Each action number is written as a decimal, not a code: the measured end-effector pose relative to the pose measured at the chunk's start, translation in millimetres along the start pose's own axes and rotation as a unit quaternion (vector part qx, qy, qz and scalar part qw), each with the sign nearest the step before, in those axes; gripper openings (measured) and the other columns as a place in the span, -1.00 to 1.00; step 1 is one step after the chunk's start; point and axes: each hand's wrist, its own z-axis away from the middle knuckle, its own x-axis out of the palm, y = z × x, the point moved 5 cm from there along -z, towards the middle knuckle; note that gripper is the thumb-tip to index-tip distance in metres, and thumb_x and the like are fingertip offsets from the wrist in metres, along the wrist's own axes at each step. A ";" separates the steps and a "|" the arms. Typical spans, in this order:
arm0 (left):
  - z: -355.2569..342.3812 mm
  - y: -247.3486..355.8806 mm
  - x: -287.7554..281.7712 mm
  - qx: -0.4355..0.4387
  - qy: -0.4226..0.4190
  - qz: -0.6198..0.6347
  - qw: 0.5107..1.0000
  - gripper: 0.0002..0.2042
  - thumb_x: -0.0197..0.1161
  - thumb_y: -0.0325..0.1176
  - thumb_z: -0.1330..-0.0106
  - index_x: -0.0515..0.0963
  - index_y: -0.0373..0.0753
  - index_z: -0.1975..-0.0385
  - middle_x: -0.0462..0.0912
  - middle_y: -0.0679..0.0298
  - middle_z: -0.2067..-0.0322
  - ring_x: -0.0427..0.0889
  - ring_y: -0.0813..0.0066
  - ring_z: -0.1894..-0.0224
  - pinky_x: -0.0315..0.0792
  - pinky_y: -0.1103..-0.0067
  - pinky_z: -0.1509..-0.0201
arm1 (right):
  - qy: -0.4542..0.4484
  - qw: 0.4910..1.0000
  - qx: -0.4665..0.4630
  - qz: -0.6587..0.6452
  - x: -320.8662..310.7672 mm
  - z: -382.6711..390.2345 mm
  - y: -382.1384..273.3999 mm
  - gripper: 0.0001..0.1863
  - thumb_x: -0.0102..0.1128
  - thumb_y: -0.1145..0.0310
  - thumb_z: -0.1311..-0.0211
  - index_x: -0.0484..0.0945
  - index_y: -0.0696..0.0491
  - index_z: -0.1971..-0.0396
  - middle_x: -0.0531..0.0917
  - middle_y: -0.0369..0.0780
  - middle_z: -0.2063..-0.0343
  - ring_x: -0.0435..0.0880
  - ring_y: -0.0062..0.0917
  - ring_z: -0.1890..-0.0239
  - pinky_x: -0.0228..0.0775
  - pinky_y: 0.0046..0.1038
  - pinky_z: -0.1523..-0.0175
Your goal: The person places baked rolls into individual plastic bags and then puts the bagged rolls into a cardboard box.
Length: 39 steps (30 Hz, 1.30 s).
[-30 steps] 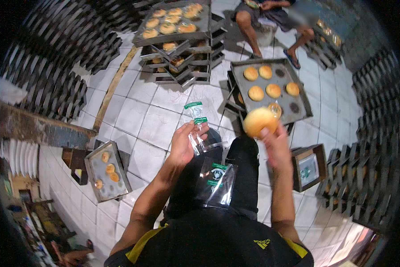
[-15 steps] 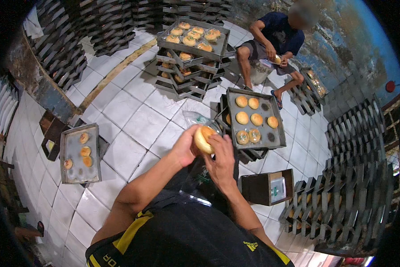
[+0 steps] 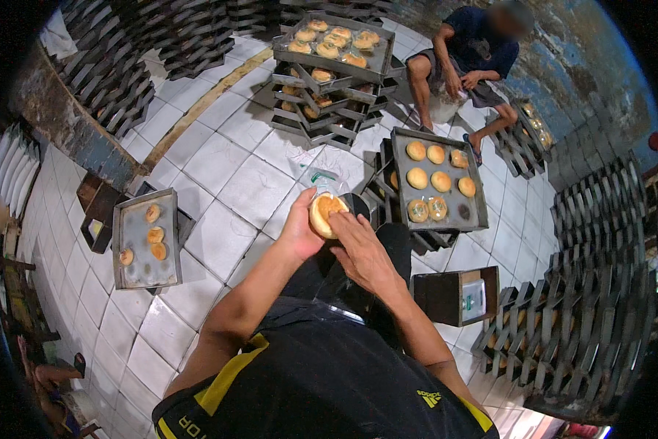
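Note:
A round golden-brown bun (image 3: 323,216) is held in front of my lap. My left hand (image 3: 301,228) is closed round its left side and underneath. The fingers of my right hand (image 3: 359,247) press on its right side and top. Just beyond the bun lies a clear plastic bag (image 3: 327,181) with green print; whether my fingers touch it I cannot tell. At the right, a metal tray (image 3: 453,212) carries several buns, some in clear wrap.
Trays of buns (image 3: 336,69) are stacked crosswise ahead. A smaller tray (image 3: 147,276) with several buns stands left. A box (image 3: 457,296) with plastic bags sits at my right, beside tall tray stacks (image 3: 563,329). A co-worker (image 3: 475,58) sits far right.
The bun is turned so its browned face shows more, and my right hand has slid lower. Another bun lies in the right tray's far corner; the co-worker's hands have moved. The view has shifted.

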 end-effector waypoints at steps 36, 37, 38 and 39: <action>-45.9 -3.4 5.1 0.052 -0.012 0.028 0.998 -0.24 -0.29 0.33 -0.51 0.36 -0.30 -0.29 0.48 -0.02 -0.23 0.51 0.01 -0.25 0.44 0.05 -0.35 | -0.152 0.886 0.179 -0.399 14.5 -7.5 16.1 -0.81 0.31 0.55 -0.24 0.42 0.11 0.43 0.59 -0.21 0.32 0.65 -0.47 0.41 0.52 -0.43 0.34; -49.9 3.8 0.0 0.055 -0.015 0.019 0.998 -0.26 -0.28 0.30 -0.52 0.37 -0.31 -0.28 0.48 -0.03 -0.23 0.51 0.02 -0.25 0.46 0.07 -0.34 | -0.221 0.798 0.236 -0.508 9.8 -0.5 3.8 -0.78 0.32 0.55 -0.24 0.40 0.10 0.46 0.59 -0.23 0.33 0.64 -0.53 0.46 0.51 -0.47 0.39; -44.4 12.8 2.4 0.094 -0.007 0.060 0.994 -0.32 -0.25 0.22 -0.56 0.39 -0.32 -0.25 0.53 -0.03 -0.18 0.56 0.03 -0.19 0.52 0.13 -0.29 | -0.270 0.702 0.156 -0.640 -0.1 9.6 -21.5 -0.73 0.39 0.51 -0.20 0.39 0.09 0.50 0.60 -0.23 0.38 0.58 -0.55 0.50 0.45 -0.49 0.46; -43.6 28.5 -2.2 0.093 -0.096 0.066 0.989 -0.35 -0.23 0.20 -0.57 0.41 -0.31 -0.22 0.56 -0.03 -0.14 0.60 0.03 -0.16 0.54 0.14 -0.27 | -0.314 0.584 0.072 -0.745 -12.4 20.4 -42.3 -0.67 0.45 0.47 -0.16 0.38 0.07 0.55 0.61 -0.23 0.42 0.52 -0.56 0.54 0.39 -0.51 0.53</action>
